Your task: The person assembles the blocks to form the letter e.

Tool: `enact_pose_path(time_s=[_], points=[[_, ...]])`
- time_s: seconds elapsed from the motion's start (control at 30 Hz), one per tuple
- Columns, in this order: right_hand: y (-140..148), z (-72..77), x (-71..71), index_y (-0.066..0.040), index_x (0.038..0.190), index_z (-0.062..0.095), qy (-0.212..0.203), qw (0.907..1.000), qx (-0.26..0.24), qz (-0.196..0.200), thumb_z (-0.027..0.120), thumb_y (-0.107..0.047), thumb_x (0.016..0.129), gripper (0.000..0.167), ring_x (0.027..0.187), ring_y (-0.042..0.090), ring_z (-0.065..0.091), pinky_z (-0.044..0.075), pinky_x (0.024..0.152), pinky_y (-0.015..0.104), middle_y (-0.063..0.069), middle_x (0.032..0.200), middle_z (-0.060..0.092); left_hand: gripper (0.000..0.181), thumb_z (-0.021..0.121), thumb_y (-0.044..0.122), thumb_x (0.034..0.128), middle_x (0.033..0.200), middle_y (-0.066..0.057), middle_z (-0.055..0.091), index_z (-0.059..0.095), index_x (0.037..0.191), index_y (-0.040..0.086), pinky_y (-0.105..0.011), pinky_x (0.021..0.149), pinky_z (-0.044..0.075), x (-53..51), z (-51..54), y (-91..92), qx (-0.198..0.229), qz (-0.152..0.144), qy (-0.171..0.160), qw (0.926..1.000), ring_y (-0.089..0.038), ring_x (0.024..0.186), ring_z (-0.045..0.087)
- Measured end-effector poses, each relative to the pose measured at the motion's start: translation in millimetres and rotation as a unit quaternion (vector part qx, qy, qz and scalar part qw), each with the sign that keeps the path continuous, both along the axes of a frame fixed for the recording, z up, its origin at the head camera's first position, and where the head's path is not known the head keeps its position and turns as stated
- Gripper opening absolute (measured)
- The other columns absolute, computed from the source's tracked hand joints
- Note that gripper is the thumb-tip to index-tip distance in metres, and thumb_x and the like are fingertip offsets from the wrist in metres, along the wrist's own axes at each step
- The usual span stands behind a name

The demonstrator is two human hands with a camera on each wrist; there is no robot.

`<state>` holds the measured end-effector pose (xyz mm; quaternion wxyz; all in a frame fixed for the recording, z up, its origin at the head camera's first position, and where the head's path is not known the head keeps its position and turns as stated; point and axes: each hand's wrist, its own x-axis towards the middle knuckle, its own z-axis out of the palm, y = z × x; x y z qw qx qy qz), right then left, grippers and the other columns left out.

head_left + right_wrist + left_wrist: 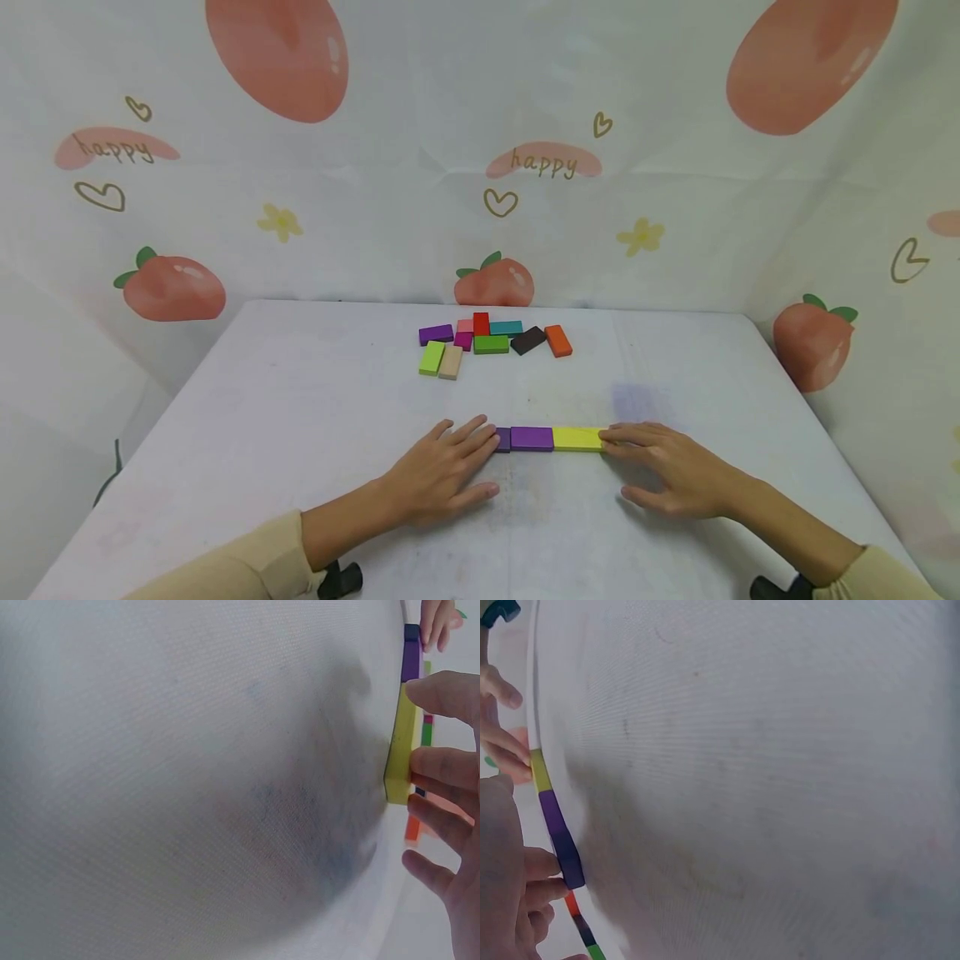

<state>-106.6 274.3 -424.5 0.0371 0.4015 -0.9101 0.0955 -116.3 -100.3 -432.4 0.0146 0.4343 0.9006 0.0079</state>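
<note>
Three flat wooden-looking blocks lie end to end in a straight row: a dark bluish-purple block [504, 440], a purple block [532, 439] and a yellow block [577, 439]. My left hand [444, 477] touches the left end of the row with its fingertips, partly covering the dark block. At the other end, fingers of my right hand [678, 473] rest on the yellow block, also seen in the right wrist view as a long yellow bar [403, 742]. Both hands have extended fingers, thumbs apart from the row in the head view.
Farther back lies a loose group of blocks, including a purple block [436, 335], a red block [481, 323], a green block [491, 344], a black block [528, 340] and an orange block [558, 341]. A printed curtain [390, 208] hangs behind the white table [300, 400].
</note>
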Motion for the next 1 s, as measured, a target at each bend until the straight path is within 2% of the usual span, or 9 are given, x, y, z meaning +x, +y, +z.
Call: enact_pose_path(time_s=[0.43, 0.67, 0.8, 1.0], points=[[0, -1.0, -0.2, -0.010, 0.127, 0.069, 0.019, 0.9997, -0.011, 0.013, 0.079, -0.033, 0.082, 0.051, 0.125, 0.024, 0.057, 0.049, 0.097, 0.050, 0.001, 0.136, 0.061, 0.071, 0.029, 0.061, 0.1021, 0.160, -0.005, 0.035, 0.039, 0.154, 0.014, -0.052, 0.113, 0.034, -0.7, -0.1, 2.7, -0.007, -0.001, -0.002, 1.0000, -0.023, 0.149, 0.025], [0, -1.4, 0.3, -0.010, 0.128, 0.069, 0.014, 0.9999, -0.005, 0.007, 0.078, -0.034, 0.083, 0.052, 0.125, 0.024, 0.056, 0.049, 0.097, 0.050, 0.000, 0.137, 0.060, 0.070, 0.029, 0.061, 0.1018, 0.159, -0.005, 0.036, 0.040, 0.153, 0.015, -0.052, 0.113, 0.035, -3.6, 1.7, 3.5, -0.017, -0.007, -0.004, 0.9998, -0.024, 0.149, 0.025], [0, -1.9, 0.1, -0.010, 0.127, 0.069, 0.015, 0.9998, -0.010, 0.010, 0.078, -0.034, 0.083, 0.051, 0.126, 0.024, 0.056, 0.049, 0.097, 0.050, 0.001, 0.137, 0.060, 0.068, 0.030, 0.060, 0.1022, 0.158, -0.003, 0.039, 0.043, 0.152, 0.017, -0.053, 0.113, 0.034, -12.2, 9.1, 9.2, -0.020, -0.009, -0.011, 0.9997, -0.023, 0.149, 0.026], [1, -2.6, 0.0, -0.011, 0.127, 0.069, 0.015, 0.9998, -0.011, 0.009, 0.078, -0.034, 0.082, 0.051, 0.126, 0.023, 0.056, 0.050, 0.097, 0.050, 0.000, 0.137, 0.060, 0.061, 0.040, 0.054, 0.1024, 0.155, -0.004, 0.042, 0.045, 0.151, 0.017, -0.052, 0.111, 0.037, -34.9, 25.3, 22.7, 0.006, -0.010, -0.013, 0.9998, -0.023, 0.147, 0.032]])
